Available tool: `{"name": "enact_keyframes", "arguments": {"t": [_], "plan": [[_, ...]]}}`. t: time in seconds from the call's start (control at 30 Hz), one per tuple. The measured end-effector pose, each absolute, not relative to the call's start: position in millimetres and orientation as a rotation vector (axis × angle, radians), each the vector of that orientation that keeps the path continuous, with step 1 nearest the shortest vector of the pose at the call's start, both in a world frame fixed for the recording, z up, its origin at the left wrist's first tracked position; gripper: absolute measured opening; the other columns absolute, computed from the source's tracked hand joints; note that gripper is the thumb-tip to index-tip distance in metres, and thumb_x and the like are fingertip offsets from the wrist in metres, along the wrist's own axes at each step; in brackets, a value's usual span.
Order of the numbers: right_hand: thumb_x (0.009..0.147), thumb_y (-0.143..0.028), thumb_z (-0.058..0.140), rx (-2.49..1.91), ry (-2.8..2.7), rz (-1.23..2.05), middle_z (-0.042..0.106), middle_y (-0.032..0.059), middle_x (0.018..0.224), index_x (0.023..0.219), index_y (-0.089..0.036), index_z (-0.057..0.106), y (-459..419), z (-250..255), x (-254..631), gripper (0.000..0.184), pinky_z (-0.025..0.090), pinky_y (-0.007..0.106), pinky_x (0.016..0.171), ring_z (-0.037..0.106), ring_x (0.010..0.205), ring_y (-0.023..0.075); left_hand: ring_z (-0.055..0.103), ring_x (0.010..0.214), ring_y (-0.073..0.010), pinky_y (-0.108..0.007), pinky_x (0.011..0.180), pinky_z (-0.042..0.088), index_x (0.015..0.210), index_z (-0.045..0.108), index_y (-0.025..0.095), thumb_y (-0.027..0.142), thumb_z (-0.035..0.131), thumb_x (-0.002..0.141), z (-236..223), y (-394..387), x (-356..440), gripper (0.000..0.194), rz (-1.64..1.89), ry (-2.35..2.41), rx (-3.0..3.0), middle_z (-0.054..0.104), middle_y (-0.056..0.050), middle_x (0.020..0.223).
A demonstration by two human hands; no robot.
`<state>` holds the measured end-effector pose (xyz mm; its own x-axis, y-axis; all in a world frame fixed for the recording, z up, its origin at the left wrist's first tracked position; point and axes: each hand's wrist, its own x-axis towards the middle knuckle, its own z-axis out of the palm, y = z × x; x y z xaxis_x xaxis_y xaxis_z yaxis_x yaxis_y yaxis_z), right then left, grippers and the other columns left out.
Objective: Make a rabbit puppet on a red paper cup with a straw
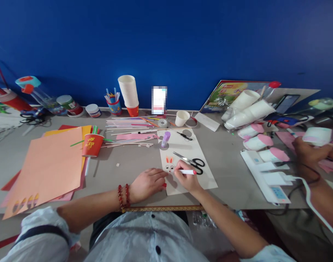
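My right hand (186, 178) grips a white marker with a red end (188, 172). Its tip side is at a drawn rabbit face (169, 167) with orange ears, on a white sheet of paper (193, 183). My left hand (150, 185) lies flat with fingers stretched, their tips by the rabbit. A small red piece (164, 186) pokes out beside those fingers; whether they hold it is hidden. Black-handled scissors (196, 164) rest on the sheet above my right hand. Farther up stand a purple glue stick (165, 139) and a small black-handled tool (185, 136).
Coloured paper (51, 160) and a red cup (92, 145) are at left. Straws (130, 123), stacked cups (128, 91) and a white cup (182, 118) line the back. At right are a power strip (264, 178), pink-and-white cups (257, 142) and another person's hands (309, 151) holding a cup.
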<state>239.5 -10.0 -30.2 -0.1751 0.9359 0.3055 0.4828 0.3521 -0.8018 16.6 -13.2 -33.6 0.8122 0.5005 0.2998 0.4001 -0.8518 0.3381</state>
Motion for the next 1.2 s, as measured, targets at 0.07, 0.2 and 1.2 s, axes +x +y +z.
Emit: {"name": "enact_keyframes", "arguments": {"t": [0.07,0.2,1.2], "plan": [[0.082,-0.014,0.049,-1.255,-1.816,0.706,0.042,-0.0057,0.055,0.064,-0.022,0.043,-9.9,-29.7,239.3,0.02,0.031,0.026,0.051,0.037,0.05,0.0115,0.057,0.121,-0.0219,-0.039,0.1,0.049,0.1,0.061,0.017,0.033,0.048,0.1,-32.9,-13.2,16.8,0.021,0.557,0.696,2.732,0.064,-0.01,0.13],[0.081,-0.014,0.05,-1.257,-1.802,0.691,0.041,-0.0057,0.054,0.063,-0.022,0.043,-10.2,-28.7,239.4,0.021,0.03,0.026,0.051,0.037,0.049,0.0117,0.057,0.121,-0.022,-0.039,0.1,0.049,0.099,0.061,0.017,0.033,0.047,0.1,-33.2,-13.2,16.9,0.021,0.558,0.693,2.75,0.064,-0.01,0.13],[0.08,-0.015,0.05,-1.297,-1.778,0.687,0.042,-0.0055,0.053,0.062,-0.023,0.043,-10.6,-26.7,239.3,0.02,0.031,0.026,0.051,0.038,0.049,0.012,0.058,0.121,-0.0226,-0.039,0.1,0.05,0.099,0.061,0.016,0.034,0.046,0.1,-31.7,-13.5,17.1,0.023,0.553,0.701,2.75,0.064,-0.01,0.129]]}}
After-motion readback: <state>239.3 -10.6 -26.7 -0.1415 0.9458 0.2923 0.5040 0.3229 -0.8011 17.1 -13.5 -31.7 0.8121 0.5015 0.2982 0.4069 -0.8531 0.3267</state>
